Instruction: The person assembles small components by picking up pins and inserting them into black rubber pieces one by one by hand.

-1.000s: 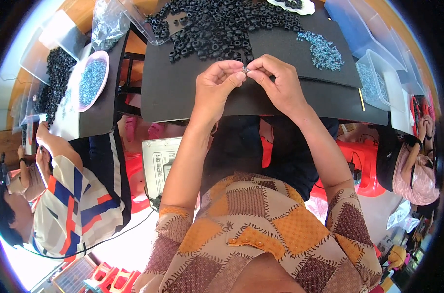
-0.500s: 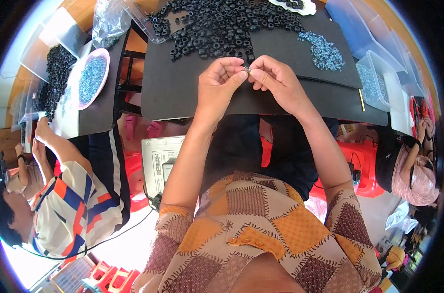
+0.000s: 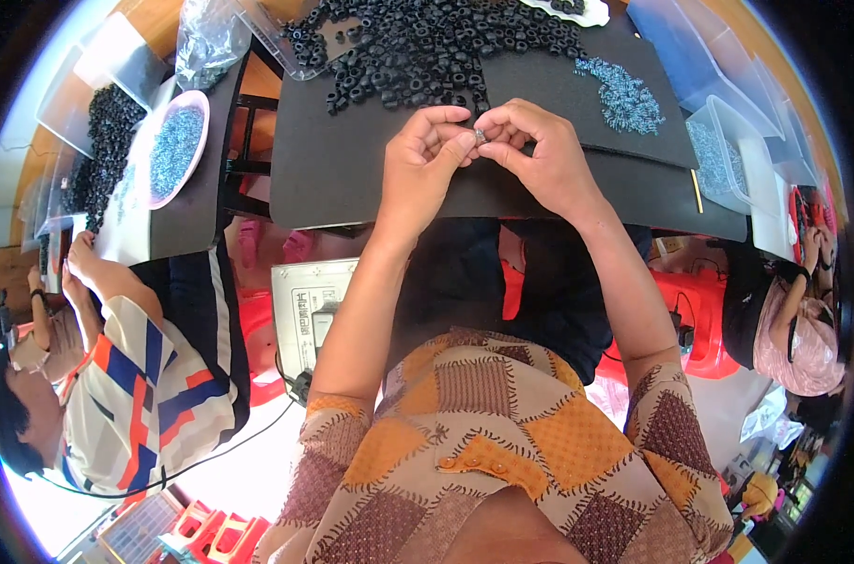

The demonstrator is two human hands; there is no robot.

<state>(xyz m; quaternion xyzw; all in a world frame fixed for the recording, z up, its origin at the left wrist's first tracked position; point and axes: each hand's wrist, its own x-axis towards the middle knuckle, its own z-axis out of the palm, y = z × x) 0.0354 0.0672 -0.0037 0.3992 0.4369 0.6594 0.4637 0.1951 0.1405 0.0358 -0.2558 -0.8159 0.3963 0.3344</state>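
1. Hands meet over the near part of the black foam mat [image 3: 352, 179] that covers the surface: the left hand [image 3: 418, 174] and the right hand [image 3: 540, 155] pinch one small silvery metal piece [image 3: 481, 135] between their fingertips, so each grip is closed on it.
2. The piece sits just above the mat, at the point where the two thumbs and forefingers touch; it is too small to tell its exact form.
3. Beyond the hands, on the far side of the mat, lies a broad heap of small black rubber rings [image 3: 427, 47]; to the right of that heap lies a smaller scatter of tiny blue-grey metal parts [image 3: 624, 94].
4. Judged from this, the step in hand looks like a fine fitting or checking of one part, held up clear of the mat.
5. The next move probably calls for a steady pinch and a careful twist or push, since so small a piece could slip and drop among the loose parts.
6. Left of the mat, a round pink dish of blue-grey parts [image 3: 173, 150] stands on a neighbouring surface, where another person in a striped shirt [image 3: 136, 395] sits.
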